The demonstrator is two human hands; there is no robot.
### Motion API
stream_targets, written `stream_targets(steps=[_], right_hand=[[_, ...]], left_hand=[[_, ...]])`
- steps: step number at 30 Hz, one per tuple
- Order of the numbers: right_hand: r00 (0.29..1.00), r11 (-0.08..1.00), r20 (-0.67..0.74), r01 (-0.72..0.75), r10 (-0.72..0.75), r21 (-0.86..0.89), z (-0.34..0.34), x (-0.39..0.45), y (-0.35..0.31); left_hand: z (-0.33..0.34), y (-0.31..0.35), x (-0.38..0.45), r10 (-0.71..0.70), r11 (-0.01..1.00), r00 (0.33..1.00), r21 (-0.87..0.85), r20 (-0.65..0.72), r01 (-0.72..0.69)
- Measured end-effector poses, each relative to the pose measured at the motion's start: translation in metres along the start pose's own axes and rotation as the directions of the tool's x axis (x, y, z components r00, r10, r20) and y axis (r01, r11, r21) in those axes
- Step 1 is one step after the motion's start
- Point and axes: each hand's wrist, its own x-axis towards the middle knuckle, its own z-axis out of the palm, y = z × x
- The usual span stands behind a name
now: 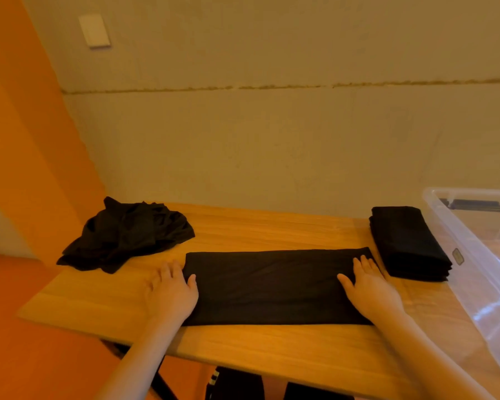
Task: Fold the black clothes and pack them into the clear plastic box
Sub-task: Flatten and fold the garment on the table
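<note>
Black folded cloth (274, 287) lies long, left to right, on the surface (243, 342) | our left hand (172, 295) and right hand (370, 290) lie flat, loose grip, one per end | clear box (479, 255) right, maybe empty

Warm, dim orange light tints everything; the black fabrics lose detail, soft glare streaks the clear plastic box (474, 255), and wide-angle bending curves the edges.

Clear plastic box (474, 255) cut off by right edge, far end and contents unclear. Left hand (171, 293) hides near-left corner of folded black cloth (272, 284). Small label on box wall unreadable. Both forearms cut by bottom edge.
</note>
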Motion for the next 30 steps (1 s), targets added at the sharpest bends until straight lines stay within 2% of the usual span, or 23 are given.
stream_targets(steps=[3, 5, 7, 10, 14, 18, 21, 24, 26, 30], right_hand=[[0.982, 0.982, 0.010, 0.190, -0.189, -0.020, -0.008, 0.009, -0.012], [0.961, 0.964, 0.081, 0.264, -0.264, 0.012, -0.010, 0.016, -0.019], [0.963, 0.972, 0.136, 0.233, -0.233, 0.021, -0.008, 0.023, -0.018], [0.982, 0.989, 0.121, 0.146, -0.147, 0.016, -0.007, 0.028, -0.007], [0.995, 0.997, 0.062, 0.077, -0.079, 0.024, -0.002, 0.020, -0.001], [0.996, 0.998, -0.067, -0.050, 0.053, 0.050, 0.005, -0.001, -0.004], [0.983, 0.990, -0.128, -0.125, 0.132, 0.058, 0.008, -0.019, -0.012], [0.976, 0.983, -0.126, -0.174, 0.179, 0.054, 0.010, -0.031, -0.017], [0.973, 0.980, -0.123, -0.191, 0.197, 0.061, 0.010, -0.033, -0.016], [0.970, 0.975, -0.118, -0.205, 0.214, 0.082, 0.009, -0.033, -0.016]], left_hand=[[-0.001, 0.027, -0.011, 0.162, 0.987, 0.984, 0.014, -0.068, -0.162], [0.004, 0.047, -0.016, 0.210, 0.977, 0.978, 0.021, 0.012, -0.210], [0.008, 0.056, -0.012, 0.156, 0.987, 0.979, 0.020, 0.128, -0.160], [0.008, 0.056, 0.007, 0.130, 0.990, 0.973, 0.020, 0.192, -0.136], [0.008, 0.060, 0.029, 0.204, 0.977, 0.955, 0.022, 0.214, -0.214], [0.005, 0.068, 0.049, 0.325, 0.937, 0.912, 0.042, 0.249, -0.345], [-0.002, 0.075, 0.055, 0.370, 0.911, 0.905, 0.111, 0.210, -0.398], [-0.007, 0.087, 0.043, 0.297, 0.920, 0.953, 0.248, 0.067, -0.304], [-0.009, 0.096, 0.024, 0.194, 0.963, 0.981, 0.191, 0.004, -0.191], [0.000, 0.099, -0.017, -0.019, 0.999, 0.992, -0.039, 0.127, 0.024]])
